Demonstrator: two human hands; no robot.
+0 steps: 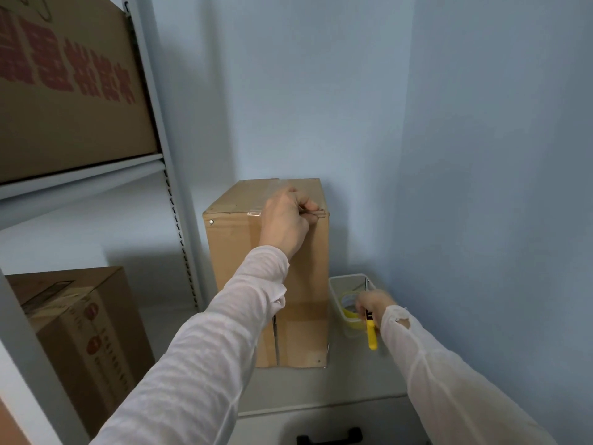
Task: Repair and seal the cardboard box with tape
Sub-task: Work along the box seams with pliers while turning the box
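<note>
Starting nearest the camera, the right hand (372, 308) curls its fingers round a yellow cutter (371, 336). It holds the cutter at the near rim of the clear container (348, 278), and the handle end points back toward the person. The tape roll (348, 311) lies inside that container, just beside the cardboard box (231, 268).

The box stands upright on the grey surface (353, 377) near the wall corner. A dark gap shows along the lower part of its front seam. At the upper front edge, the left hand (285, 220) sets its thumb on top and curls its fingers against the front face. It pinches the edge where the clear tape strip (255, 214) turns over.

Judged step: fixing the strip end at the top. The next move probably calls for rubbing that end flat, then fetching the roll for the lower seam.
</note>
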